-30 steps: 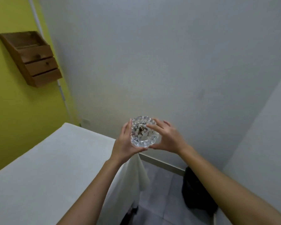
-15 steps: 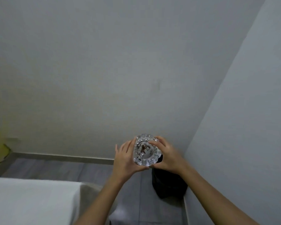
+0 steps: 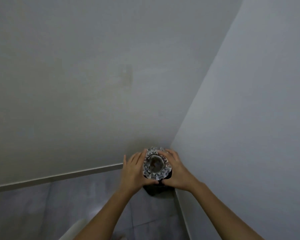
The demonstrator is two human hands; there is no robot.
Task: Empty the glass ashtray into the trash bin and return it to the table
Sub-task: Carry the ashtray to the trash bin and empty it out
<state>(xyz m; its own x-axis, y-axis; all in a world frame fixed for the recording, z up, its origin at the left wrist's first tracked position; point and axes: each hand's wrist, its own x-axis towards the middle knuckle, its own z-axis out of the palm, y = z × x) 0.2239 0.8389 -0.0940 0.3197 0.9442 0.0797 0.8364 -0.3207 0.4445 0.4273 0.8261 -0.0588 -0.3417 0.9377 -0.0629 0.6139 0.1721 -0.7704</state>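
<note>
Head view, room corner. Left: grey tiled floor (image 3: 50,205) meeting a pale wall along a skirting board (image 3: 59,175). Centre: left hand (image 3: 135,172), fingers curled against the left side of the glass ashtray (image 3: 156,164), thumb under its near edge. The ashtray is held in the air, dark residue visible inside, directly above the black trash bin (image 3: 156,190) in the corner. Right: right hand (image 3: 176,170), fingers wrapped over the ashtray's right rim.
</note>
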